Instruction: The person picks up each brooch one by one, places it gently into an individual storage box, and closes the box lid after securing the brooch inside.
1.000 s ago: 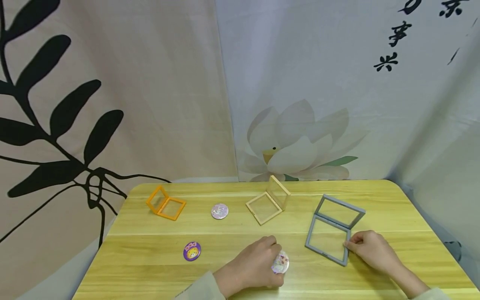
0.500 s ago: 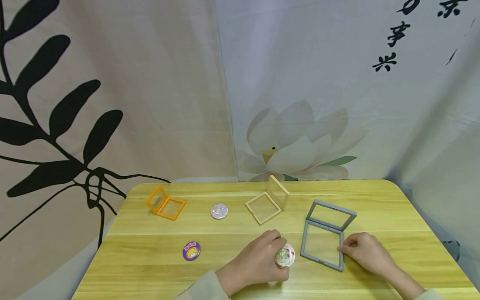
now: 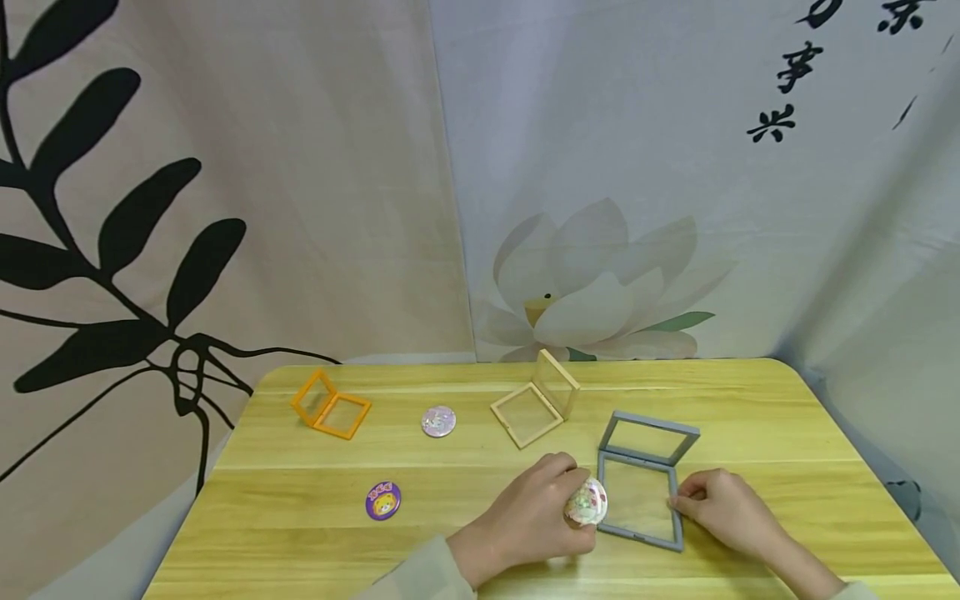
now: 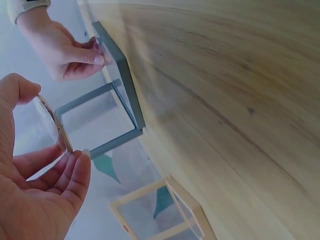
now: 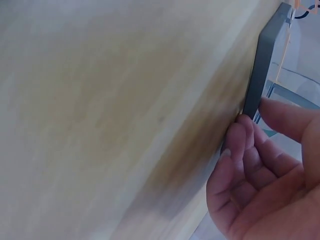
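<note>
Between the thumb and fingers of my left hand [image 3: 528, 521], a round badge [image 3: 587, 502] with a pale flowery print is held by its rim. The left wrist view shows this badge [image 4: 54, 121] nearly edge-on. It is just left of a grey square display frame [image 3: 645, 538], which stands hinged open, lid tilted up at the back, clear film in both halves. My right hand [image 3: 731, 510] pinches the right edge of the frame's lower half with thumb and fingers. In the right wrist view, the frame's side [image 5: 260, 60] shows at the fingertips; part of it is hidden behind the thumb.
An opened pale wooden-coloured frame [image 3: 528, 448] and a smaller opened orange frame [image 3: 343, 433] stand toward the back of the table [image 3: 262, 533]. A pale lilac badge [image 3: 438, 422] lies between them. A purple badge [image 3: 383, 501] lies nearer the front left. A printed curtain [image 3: 337, 208] hangs behind.
My right hand has slid the grey frame left and slightly toward me. My left hand has carried the badge right and a little up, up beside the frame's left edge.
</note>
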A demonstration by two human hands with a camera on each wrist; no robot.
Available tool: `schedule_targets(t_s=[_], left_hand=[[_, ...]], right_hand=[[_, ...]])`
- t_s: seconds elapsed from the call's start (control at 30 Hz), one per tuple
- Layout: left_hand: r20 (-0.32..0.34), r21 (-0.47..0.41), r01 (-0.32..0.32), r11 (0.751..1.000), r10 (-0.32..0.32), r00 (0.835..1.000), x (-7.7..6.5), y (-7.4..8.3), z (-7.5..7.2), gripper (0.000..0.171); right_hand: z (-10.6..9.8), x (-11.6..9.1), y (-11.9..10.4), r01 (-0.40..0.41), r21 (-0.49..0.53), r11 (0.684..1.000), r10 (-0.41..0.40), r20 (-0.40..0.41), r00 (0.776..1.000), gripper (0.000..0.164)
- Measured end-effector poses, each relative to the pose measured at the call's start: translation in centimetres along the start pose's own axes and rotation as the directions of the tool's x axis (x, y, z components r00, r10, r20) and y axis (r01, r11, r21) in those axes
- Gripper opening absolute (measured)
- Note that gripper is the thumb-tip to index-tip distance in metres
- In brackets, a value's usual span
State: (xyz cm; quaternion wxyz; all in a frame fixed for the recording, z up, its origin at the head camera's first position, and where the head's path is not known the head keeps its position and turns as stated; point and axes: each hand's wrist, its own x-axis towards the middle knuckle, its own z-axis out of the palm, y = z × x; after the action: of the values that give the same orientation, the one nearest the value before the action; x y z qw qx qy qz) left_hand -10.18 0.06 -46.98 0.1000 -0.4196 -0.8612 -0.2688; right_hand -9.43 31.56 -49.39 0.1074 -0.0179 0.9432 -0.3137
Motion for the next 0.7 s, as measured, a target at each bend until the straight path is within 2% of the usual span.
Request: schedule_targets(t_s=[0.37,0.7], left_hand=[[0.013,0.0,0.008,1.0,-0.008,1.0,1.2,0.9,1.2,0.054],[0.093,0.049,-0.002,0.999,-0.003,0.996,1.7,1.6,2.5,0.053]], right_hand=[[0.8,-0.4,-0.8,0.018,0.002,1.0,-0.018,-0.006,1.0,0.011],[1.2,-0.8,-1.0,0.106,0.033,0.994,-0.107,0.021,0.994,0.013]])
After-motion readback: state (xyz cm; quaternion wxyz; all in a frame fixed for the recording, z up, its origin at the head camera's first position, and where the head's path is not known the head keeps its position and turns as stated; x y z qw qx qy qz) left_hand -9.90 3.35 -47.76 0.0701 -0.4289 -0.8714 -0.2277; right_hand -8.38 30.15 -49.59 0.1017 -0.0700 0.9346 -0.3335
